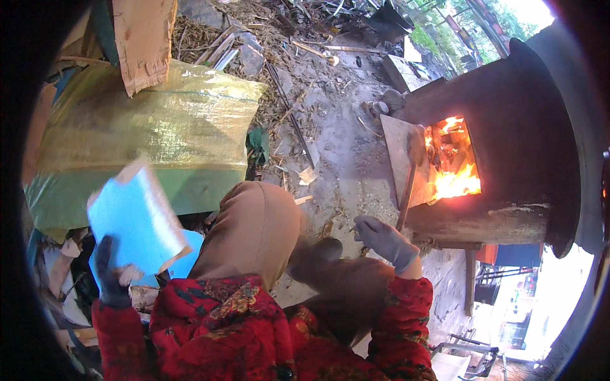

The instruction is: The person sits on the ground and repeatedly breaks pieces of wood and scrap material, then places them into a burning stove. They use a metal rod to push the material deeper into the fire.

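Observation:
At the left, my gloved left hand [110, 274] grips a blue-faced piece of board [136, 219] with rough, pale brown edges. The piece is slightly blurred. Partly behind it lies another blue piece [188, 257]. My right hand [383, 240], in a grey glove, is in front of the stove, above my lower leg. Its fingers are curled together, and I see nothing in them. Flames [455, 183] burn inside the square opening of the large dark stove [514, 143]. A flat plate [400, 152] stands out at the opening, with a bar [406, 197] across it.
A yellow and green woven plastic sack [190, 124] lies beyond my left hand, with a wooden board [143, 43] on it. Wood scraps [62, 271] are heaped at left. A long thin rod [290, 112] and debris lie on the ground. Right of my legs stands a metal-framed chair [457, 357].

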A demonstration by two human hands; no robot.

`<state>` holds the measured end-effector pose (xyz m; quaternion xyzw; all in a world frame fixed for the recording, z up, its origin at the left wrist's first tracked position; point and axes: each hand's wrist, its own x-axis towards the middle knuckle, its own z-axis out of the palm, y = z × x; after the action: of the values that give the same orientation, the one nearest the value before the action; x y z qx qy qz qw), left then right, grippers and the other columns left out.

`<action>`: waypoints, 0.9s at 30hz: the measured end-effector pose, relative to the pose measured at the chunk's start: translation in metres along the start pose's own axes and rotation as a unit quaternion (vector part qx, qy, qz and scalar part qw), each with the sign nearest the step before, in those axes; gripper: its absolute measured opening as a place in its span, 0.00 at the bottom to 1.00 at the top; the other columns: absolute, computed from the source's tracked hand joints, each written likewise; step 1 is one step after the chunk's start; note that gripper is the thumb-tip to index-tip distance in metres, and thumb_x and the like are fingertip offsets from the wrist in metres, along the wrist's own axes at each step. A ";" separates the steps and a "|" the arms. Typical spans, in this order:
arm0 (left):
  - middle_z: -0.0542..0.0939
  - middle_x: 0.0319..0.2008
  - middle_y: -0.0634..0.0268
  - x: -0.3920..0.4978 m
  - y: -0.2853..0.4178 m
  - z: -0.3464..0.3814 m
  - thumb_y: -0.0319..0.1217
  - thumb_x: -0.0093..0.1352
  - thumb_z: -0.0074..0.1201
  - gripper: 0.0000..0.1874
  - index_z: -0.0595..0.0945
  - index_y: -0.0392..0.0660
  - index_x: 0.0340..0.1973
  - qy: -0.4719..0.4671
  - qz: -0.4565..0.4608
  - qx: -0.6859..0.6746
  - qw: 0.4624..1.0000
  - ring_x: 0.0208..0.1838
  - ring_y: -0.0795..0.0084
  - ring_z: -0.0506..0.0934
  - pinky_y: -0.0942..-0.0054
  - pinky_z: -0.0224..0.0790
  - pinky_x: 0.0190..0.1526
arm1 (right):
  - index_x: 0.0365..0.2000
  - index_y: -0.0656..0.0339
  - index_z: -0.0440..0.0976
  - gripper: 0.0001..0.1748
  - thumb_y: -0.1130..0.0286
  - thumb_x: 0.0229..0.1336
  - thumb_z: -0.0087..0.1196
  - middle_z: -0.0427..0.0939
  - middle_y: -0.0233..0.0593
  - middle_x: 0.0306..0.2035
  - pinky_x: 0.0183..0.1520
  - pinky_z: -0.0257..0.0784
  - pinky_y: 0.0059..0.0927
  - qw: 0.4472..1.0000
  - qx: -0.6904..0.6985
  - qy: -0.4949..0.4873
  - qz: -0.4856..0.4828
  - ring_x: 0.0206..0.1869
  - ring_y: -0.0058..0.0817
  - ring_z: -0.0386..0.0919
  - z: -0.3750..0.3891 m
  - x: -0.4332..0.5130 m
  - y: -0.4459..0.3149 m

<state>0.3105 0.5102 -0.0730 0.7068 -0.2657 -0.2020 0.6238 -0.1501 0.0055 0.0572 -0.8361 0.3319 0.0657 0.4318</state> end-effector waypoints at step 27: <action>0.82 0.47 0.66 0.132 0.095 0.534 0.35 0.75 0.54 0.15 0.80 0.41 0.53 -0.460 -0.333 -0.261 0.781 0.46 0.77 0.78 0.71 0.73 0.50 | 0.53 0.61 0.71 0.21 0.80 0.59 0.43 0.69 0.23 0.38 0.27 0.58 0.13 0.962 0.046 0.220 0.155 0.31 0.11 0.62 -0.020 -0.015 -0.005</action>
<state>0.0719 0.0064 -0.0483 0.3845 -0.2067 -0.7598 0.4819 -0.1620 -0.0001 0.0789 -0.7471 0.5472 -0.0690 0.3709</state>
